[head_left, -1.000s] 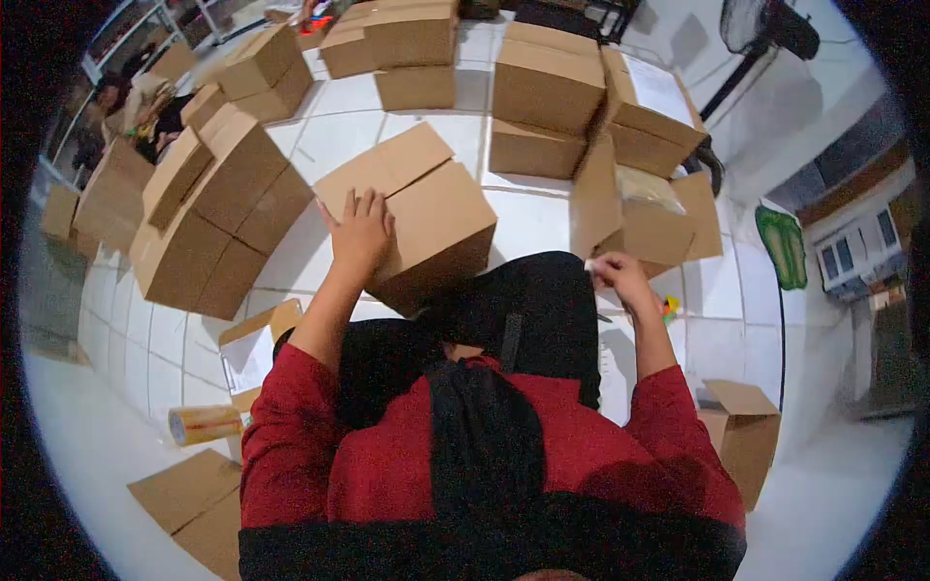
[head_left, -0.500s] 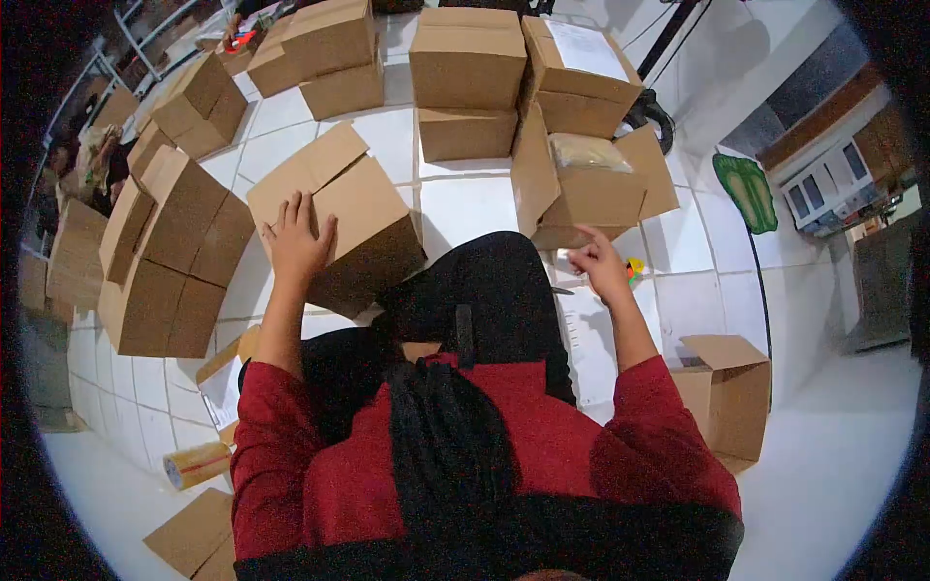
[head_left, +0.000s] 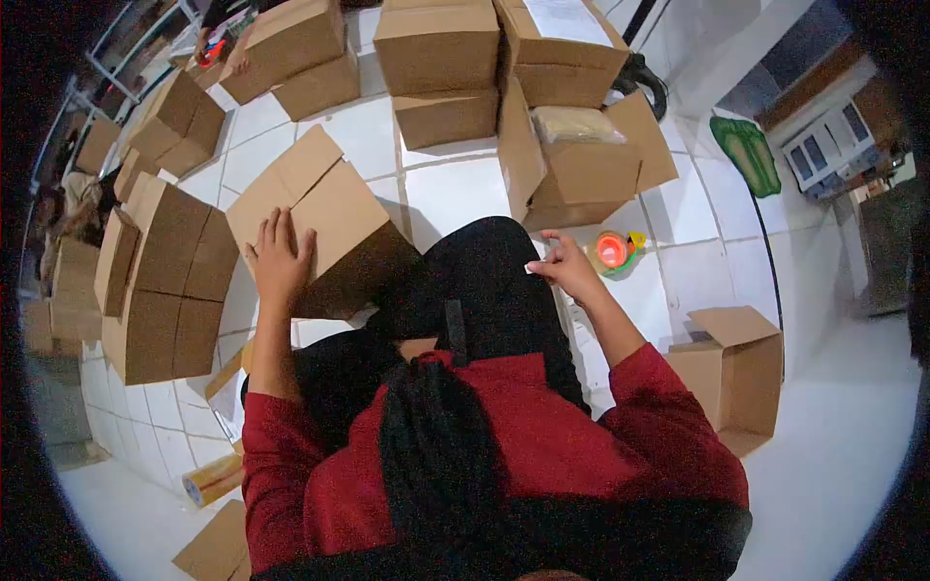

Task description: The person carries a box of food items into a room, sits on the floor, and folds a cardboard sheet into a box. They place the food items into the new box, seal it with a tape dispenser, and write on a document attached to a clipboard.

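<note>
My left hand [head_left: 279, 261] lies flat with fingers spread on top of a closed cardboard box [head_left: 334, 218], whose flaps meet in a seam. Above my right knee, my right hand [head_left: 567, 271] pinches a small white piece [head_left: 530, 269] between thumb and fingertips; its kind is too small to tell. Just beyond that hand, a round orange, green and yellow object [head_left: 612, 251], like a tape dispenser, rests on the tiles. An open carton [head_left: 591, 184] in front holds a wrapped, pale yellowish package [head_left: 578, 126].
Stacked cardboard boxes [head_left: 436, 53] line the far side, one topped by a white sheet [head_left: 569, 21]. More boxes [head_left: 160, 281] stand at left. An open box [head_left: 727, 378] sits at right, a wide tape roll [head_left: 213, 478] at lower left. Another person's hand [head_left: 202, 44] shows at upper left.
My right hand has moved left toward my knee and now shows a small white piece in its pinch. The orange object is now uncovered. My left hand stays on the box; the view has shifted slightly.
</note>
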The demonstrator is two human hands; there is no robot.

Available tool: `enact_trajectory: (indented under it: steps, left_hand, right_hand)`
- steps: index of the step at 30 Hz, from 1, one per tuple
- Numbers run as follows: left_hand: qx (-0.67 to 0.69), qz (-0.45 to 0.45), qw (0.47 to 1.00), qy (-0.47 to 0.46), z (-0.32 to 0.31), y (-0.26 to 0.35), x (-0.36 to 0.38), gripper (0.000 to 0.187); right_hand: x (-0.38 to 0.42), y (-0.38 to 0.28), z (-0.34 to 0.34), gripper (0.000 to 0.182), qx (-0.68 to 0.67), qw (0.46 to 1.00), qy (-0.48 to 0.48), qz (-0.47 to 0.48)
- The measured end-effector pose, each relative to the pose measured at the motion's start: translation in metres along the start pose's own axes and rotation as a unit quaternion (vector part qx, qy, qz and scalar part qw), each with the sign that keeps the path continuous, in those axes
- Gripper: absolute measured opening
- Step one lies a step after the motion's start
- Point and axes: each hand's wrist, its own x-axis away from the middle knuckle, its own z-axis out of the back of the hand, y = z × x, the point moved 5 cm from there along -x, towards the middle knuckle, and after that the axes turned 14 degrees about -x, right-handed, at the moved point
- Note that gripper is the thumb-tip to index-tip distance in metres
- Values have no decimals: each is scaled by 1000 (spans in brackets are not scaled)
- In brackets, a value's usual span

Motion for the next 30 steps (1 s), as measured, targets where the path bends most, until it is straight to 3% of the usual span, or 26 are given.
enact_trajectory:
  steps: [1,2,4,9,11,12,16,19,22,24,25,27,30]
  left_hand:
    - [-3,4,1000,-5,0,1,-1,55]
    - [-17,3,1000,-4,1,2,-1,55]
    - [-18,-4,1000,-1,1,3,-1,55]
    - [-22,0,1000,-7,-2,1,0,54]
    - [-22,-3,1000,-2,-5,-1,-3,53]
    - [-28,-4,1000,-4,-5,0,-4,53]
    - [-22,-8,1000,-8,-1,1,-2,53]
    - [-22,-15,1000,2,2,2,-1,53]
    - [-30,-10,999,-7,2,3,-1,53]
    - [-30,-11,999,-6,-1,1,-1,53]
    - [-29,-12,999,-5,-1,0,-1,53]
    - [-34,-6,999,-14,1,2,0,53]
    - [-38,-1,999,-21,-2,1,-1,53]
  right_hand:
    - [2,2,0,59,-2,1000,7,-4]
    - [4,2,0,67,91,995,35,6]
    - [5,-3,1,90,198,978,65,5]
    - [16,-26,7,99,322,941,95,30]
    - [0,0,35,90,17,994,66,-90]
    - [-11,18,61,72,-109,985,72,-116]
    - [-15,24,97,54,-161,984,60,-45]
    - [4,9,60,49,-171,984,-28,-47]
    - [14,7,11,52,-93,991,-66,-67]
    - [15,1,-2,60,120,992,-25,-25]
    - [15,0,-4,60,118,992,-26,-25]
    - [15,-3,2,69,249,966,62,-27]
    - [13,-9,22,73,274,957,67,-65]
